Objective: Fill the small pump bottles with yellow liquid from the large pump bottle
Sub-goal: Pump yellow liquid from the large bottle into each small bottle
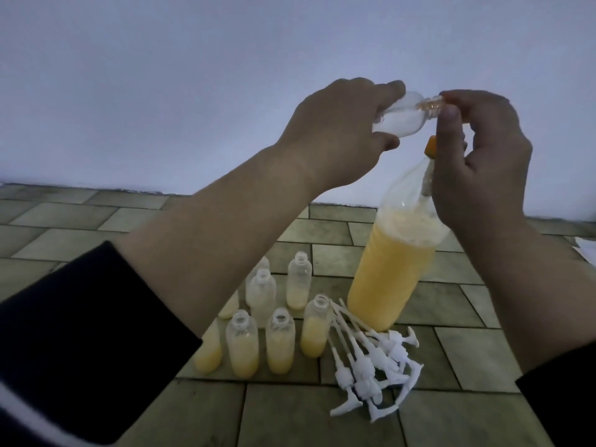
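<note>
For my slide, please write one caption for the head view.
Left hand tilts an empty small bottle to the large bottle's orange pump, right hand on top.

Dim, bluish, flat light with no clear source and only faint shadows. The picture is soft and slightly grainy throughout. Floor tile (335, 232) lines bow at the edges from wide-angle distortion. No glare.

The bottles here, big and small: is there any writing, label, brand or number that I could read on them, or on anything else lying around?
None: no text can be read in this view.
Large bottle: clear plastic, no label showing.
Small bottle held in the left hand: bare and clear.
Small bottles on the floor: no labels or marks.
White pump heads: plain.
Floor tiles and wall: no signs.
</note>
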Tool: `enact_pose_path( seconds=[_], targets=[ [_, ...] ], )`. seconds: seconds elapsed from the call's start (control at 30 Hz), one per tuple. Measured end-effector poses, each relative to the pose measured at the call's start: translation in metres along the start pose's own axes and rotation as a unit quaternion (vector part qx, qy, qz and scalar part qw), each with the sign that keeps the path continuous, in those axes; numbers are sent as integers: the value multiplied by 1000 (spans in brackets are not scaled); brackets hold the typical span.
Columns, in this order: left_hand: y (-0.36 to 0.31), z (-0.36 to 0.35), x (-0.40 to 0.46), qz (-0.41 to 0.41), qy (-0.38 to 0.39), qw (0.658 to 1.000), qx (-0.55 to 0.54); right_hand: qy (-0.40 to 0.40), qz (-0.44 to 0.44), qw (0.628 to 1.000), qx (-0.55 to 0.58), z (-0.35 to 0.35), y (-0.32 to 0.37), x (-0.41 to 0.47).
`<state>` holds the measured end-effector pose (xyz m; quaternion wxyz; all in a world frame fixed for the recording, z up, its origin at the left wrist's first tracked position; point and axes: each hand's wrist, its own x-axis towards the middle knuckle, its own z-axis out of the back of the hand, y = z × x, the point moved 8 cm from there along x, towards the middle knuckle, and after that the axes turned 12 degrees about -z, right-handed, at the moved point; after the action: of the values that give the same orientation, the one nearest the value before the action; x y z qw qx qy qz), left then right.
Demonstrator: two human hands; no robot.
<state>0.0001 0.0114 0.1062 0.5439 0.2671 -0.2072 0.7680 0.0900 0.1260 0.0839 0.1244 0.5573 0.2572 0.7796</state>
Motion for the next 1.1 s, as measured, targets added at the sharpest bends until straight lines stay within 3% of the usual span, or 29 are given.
enact_pose_path(
  seconds=[0.27,0.47,0.6,0.73,0.93,1.1],
  targets=[
    [3,18,3,-3,5,1000,24,41,-16,999,18,2,12,11],
    [-4,0,0,-19,-2,1000,21,-23,-19,999,44,1,-2,-1],
    [0,-3,-1,-11,26,999,36,7,-16,1000,22,-3,-4,-1],
    [-2,18,2,-21,-2,998,60,23,-19,999,44,2,8,10],
    [-9,2,-1,-32,0,999,39,-31,4,999,10,3,-1,-5],
    [-3,10,-1,-20,14,999,45,18,-17,1000,14,2,6,5]
  ],
)
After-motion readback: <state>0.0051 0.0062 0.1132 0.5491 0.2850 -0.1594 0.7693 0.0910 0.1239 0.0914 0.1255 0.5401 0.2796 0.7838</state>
